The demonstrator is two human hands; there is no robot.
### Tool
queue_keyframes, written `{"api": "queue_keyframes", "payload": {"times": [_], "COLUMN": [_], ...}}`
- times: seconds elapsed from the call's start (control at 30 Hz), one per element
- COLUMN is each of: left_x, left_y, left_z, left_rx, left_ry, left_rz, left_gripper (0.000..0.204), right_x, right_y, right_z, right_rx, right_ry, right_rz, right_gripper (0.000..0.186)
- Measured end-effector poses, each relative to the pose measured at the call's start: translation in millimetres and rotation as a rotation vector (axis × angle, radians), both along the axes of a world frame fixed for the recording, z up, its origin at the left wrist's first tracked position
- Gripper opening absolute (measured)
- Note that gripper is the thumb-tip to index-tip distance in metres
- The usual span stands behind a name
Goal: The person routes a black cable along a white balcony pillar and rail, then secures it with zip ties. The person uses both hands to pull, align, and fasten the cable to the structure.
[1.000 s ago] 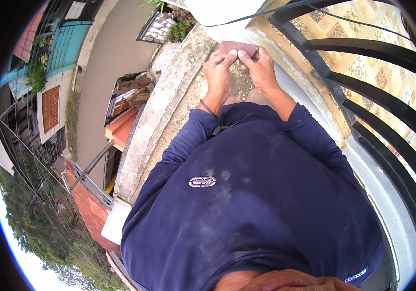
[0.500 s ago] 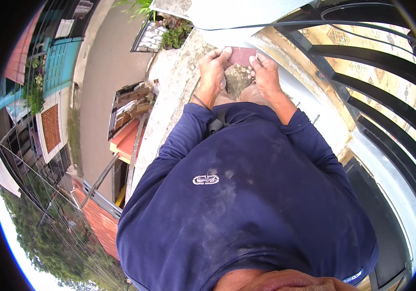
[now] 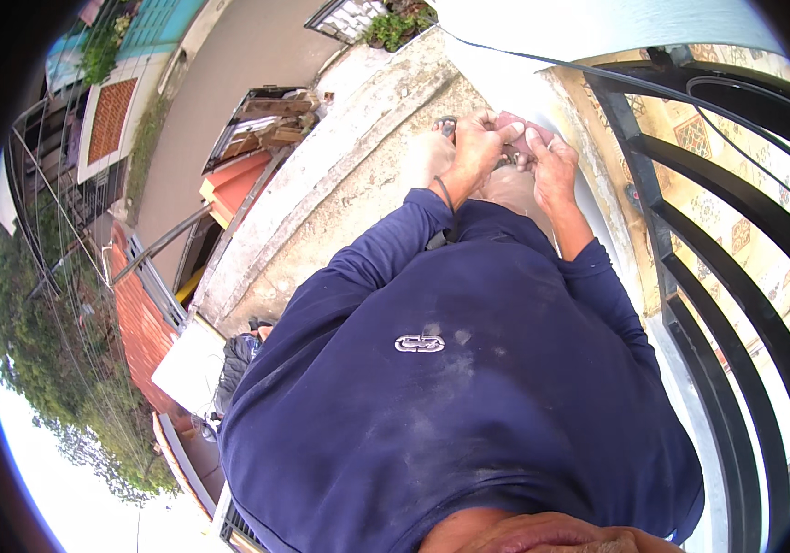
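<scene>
Between both hands is a small reddish-brown sheet, apparently sandpaper, held out in front of my body. My left hand pinches it at its left side, thumb laid on top. On the right side my right hand grips it with the thumb pressed over the face and the fingers curled beneath. The two thumbs are close together, and the sheet is partly hidden behind the hands. Below them are my legs, with one foot in dark footwear on the concrete.
A black metal railing curves along the right, with patterned tiles behind it. A dark cable crosses above the hands. A white surface lies ahead. Left is a rough concrete ledge, with wood scraps in a frame beyond.
The view has turned, and the hands with the sandpaper appear farther right. The hands have come closer together, and less of the sheet shows. More of the ledge and one foot are in view.
</scene>
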State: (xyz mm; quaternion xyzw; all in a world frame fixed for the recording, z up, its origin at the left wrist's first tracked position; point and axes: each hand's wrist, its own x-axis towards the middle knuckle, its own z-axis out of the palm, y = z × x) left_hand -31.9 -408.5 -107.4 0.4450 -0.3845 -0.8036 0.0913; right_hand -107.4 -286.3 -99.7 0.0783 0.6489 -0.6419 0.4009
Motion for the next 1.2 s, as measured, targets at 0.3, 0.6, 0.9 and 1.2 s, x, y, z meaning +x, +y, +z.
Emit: {"api": "queue_keyframes", "payload": {"times": [0.3,0.6,0.9,1.2], "left_x": [8,-62,-80,-100], "left_y": [7,-65,-124,-164], "left_z": [2,-10,-33,-23], "left_rx": [-0.305,-0.168,0.031,0.08], "left_ry": [-0.224,0.106,0.018,0.136], "left_rz": [-0.196,0.152,0.178,0.326], "left_gripper": [0.028,0.031,0.021,0.022], "right_x": [2,-36,-26,-29], "right_y": [38,-73,-150,-215], "right_z": [1,0,-29,-38], "right_rx": [0.066,-0.209,-0.092,-0.275], "right_ry": [0.055,-0.163,-0.256,-0.075], "right_rz": [0.19,-0.221,-0.392,-0.537], "right_gripper": [0.027,0.019,0.016,0.015]}}
